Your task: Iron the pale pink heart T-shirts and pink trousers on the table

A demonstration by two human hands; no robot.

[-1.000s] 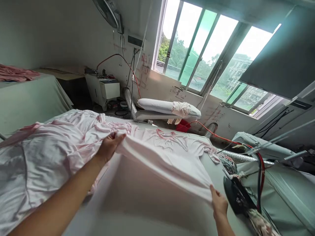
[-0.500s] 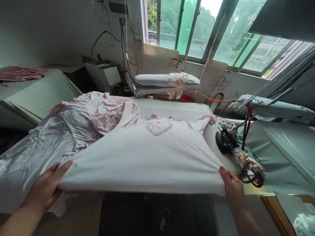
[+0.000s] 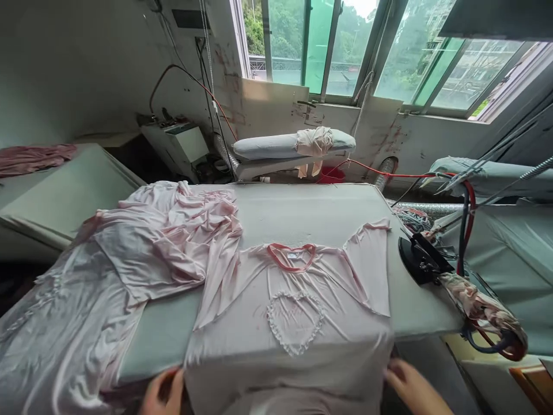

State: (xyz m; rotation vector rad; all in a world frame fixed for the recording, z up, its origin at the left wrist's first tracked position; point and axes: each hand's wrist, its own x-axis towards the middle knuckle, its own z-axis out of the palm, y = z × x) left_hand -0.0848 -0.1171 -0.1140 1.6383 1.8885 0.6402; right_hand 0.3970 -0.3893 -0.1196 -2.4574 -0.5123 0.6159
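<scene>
A pale pink shirt (image 3: 242, 340) with a red-trimmed neckline and a ruffled heart on its chest lies on the padded board (image 3: 280, 213), its lower part hanging over the front edge. My left hand (image 3: 166, 392) is closed on the shirt's left side, at the bottom of the view. On the opposite side, my right hand (image 3: 410, 383) pinches the shirt's edge; its fingertips are partly hidden by the cloth.
Piled pink garments (image 3: 173, 230) cover the board's left part. A black iron (image 3: 423, 259) with a cloth-wrapped handle and hoses rests at the right. Behind stands a narrow padded arm (image 3: 268, 144), with a red bucket (image 3: 332, 174) below it.
Both hands have moved down and closer together, drawing the shirt toward me. Its neckline and heart now lie nearer, and the hem side hangs over the front edge.
</scene>
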